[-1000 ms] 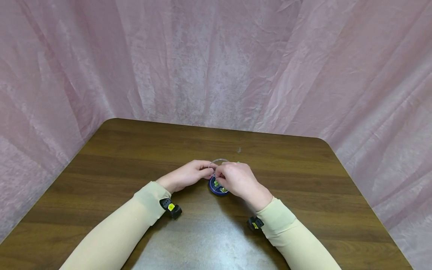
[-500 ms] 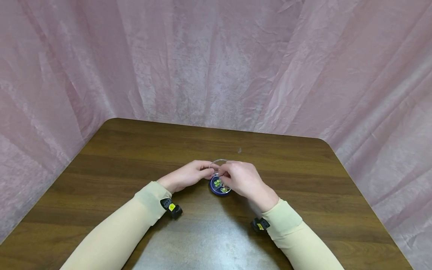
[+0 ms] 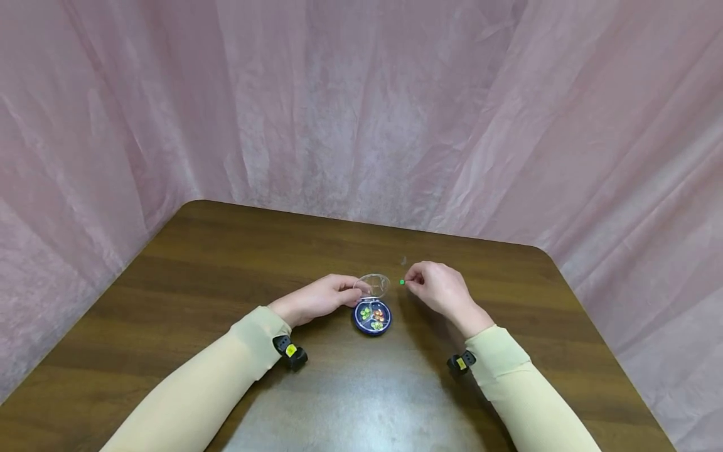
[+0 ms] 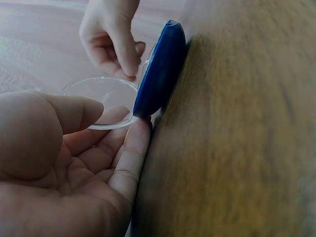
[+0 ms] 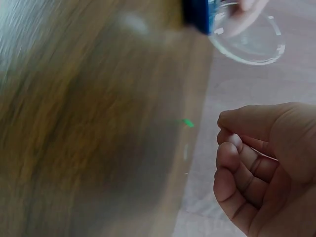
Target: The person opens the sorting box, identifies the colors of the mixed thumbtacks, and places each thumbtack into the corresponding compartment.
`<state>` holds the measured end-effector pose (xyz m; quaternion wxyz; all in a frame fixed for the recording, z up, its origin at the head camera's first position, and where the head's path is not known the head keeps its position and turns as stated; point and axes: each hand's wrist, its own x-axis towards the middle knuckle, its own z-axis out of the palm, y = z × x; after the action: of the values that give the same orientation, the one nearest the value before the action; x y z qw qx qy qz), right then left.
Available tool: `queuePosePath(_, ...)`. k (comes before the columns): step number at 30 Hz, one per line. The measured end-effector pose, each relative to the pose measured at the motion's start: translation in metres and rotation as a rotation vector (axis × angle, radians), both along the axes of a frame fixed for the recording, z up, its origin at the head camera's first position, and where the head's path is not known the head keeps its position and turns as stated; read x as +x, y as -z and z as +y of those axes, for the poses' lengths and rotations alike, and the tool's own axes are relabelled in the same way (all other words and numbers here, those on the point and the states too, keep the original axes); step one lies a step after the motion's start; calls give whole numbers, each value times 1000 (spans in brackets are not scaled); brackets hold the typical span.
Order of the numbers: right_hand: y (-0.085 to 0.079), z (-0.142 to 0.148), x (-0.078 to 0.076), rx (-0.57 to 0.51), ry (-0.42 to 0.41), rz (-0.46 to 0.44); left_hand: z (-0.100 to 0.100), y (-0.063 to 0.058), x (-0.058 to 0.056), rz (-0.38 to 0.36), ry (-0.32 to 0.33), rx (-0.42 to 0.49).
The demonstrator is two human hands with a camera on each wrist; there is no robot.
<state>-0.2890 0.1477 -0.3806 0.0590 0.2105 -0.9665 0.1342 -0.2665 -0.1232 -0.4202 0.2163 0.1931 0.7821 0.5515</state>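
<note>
A small round blue case [image 3: 371, 331] sits on the table with its clear hinged lid [image 3: 381, 282] raised. Its divided inside holds small green, orange and yellow-green pieces [image 3: 366, 312]. My left hand [image 3: 323, 298] is at the back left of the case. In the left wrist view its thumb [image 4: 81, 112] and fingers lie on either side of the clear lid's edge, pinching it. My right hand [image 3: 443, 290] is to the right of the case, fingers loosely curled and holding nothing. A tiny bright green piece [image 5: 187, 122] lies on the table just beyond its fingertips.
A brown wooden table [image 3: 254, 251] spreads under both hands, its far edge against a pink curtain [image 3: 350, 113]. A small pale mark [image 3: 403, 260] shows on the tabletop behind the green piece. Each wrist carries a black camera [image 3: 290, 353].
My right hand has left the case and moved right toward the green piece, uncovering the case's compartments. My left hand has stayed at the lid.
</note>
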Motion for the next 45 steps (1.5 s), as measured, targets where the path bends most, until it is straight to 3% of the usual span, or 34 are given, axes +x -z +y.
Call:
queuePosePath(5, 8, -1, -11, 40, 11, 6, 0, 2, -1, 3, -1, 12)
queuePosePath(18, 13, -5, -27, 119, 68, -22, 4, 1, -4, 27, 4, 17)
queuePosePath(29, 16, -4, -27, 125, 75, -7, 4, 1, -5, 27, -3, 6)
queuePosePath(38, 11, -1, -16, 120, 23, 19, 5, 1, -3, 23, 3, 18)
queuePosePath(45, 8, 1, -16, 90, 46, 27, 4, 2, -4, 20, 0, 15)
